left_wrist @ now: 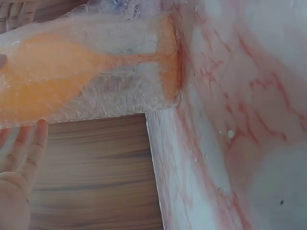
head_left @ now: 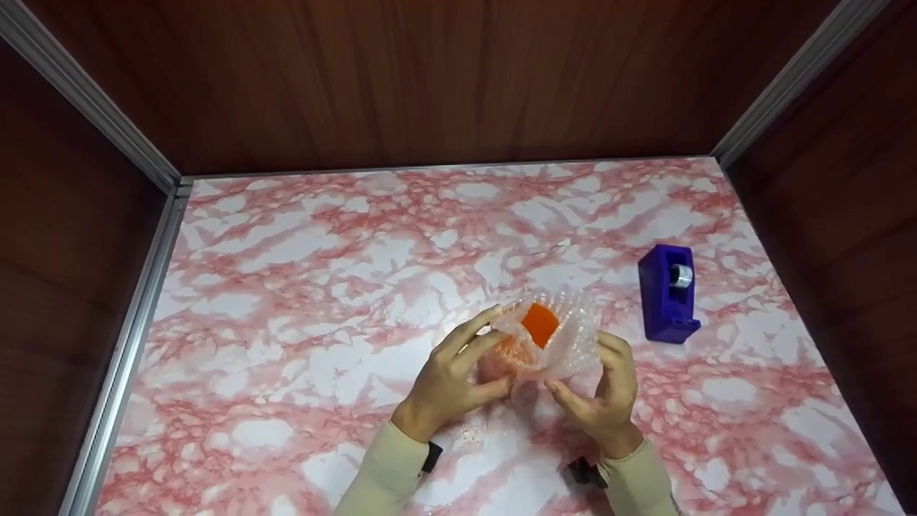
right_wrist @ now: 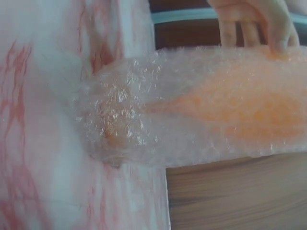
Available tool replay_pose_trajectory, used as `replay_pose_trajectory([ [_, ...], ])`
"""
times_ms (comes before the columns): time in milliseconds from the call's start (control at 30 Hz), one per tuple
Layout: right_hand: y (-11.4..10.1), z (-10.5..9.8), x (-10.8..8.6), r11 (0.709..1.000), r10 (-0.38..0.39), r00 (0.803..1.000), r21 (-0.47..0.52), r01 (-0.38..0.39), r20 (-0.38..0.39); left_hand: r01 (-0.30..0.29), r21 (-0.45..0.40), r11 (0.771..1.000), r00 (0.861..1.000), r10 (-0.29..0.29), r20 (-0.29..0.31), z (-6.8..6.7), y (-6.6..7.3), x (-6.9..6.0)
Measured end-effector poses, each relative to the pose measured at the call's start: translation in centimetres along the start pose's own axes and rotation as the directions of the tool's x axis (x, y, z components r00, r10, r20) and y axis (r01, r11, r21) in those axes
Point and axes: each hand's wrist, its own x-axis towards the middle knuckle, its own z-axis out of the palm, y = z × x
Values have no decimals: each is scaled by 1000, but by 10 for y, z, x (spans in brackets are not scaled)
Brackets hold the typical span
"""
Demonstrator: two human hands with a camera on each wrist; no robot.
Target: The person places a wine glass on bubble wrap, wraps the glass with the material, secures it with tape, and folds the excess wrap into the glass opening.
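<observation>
An orange stemmed goblet (head_left: pixel 540 325) stands upright on the table inside a sleeve of clear bubble wrap (head_left: pixel 577 330). Through the wrap, the left wrist view shows its bowl (left_wrist: pixel 53 72), thin stem (left_wrist: pixel 127 58) and flat foot (left_wrist: pixel 168 57). The wrap gapes at the top, where the goblet's bare orange surface shows. My left hand (head_left: pixel 448 380) holds the wrapped bowl from the left, thumb in front and fingers farther back. On the right side, my right hand (head_left: pixel 612 394) holds the wrap between thumb and fingers; the right wrist view does not show this hand.
A purple tape dispenser (head_left: pixel 668 294) with a roll of clear tape (head_left: pixel 680 276) stands to the right of the wrapped goblet. Dark wood-look panels (head_left: pixel 444 86) enclose the pink-and-white marbled table (head_left: pixel 301 301) at the back and both sides, with metal rails (head_left: pixel 136 308) along the edges.
</observation>
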Motion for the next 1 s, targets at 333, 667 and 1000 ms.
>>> replay_pose_trajectory([
  [333,1,3,4,986,-87,988,-129,103,129,23,-7,1000,1000,-23,-5,2,0,0],
  [667,13,2,-1,963,-133,969,-204,175,206,15,-3,1000,1000,-15,-15,3,-1,-4],
  [1000,23,-9,2,943,-52,907,-277,182,418,62,-47,997,998,-62,11,2,1,-5],
])
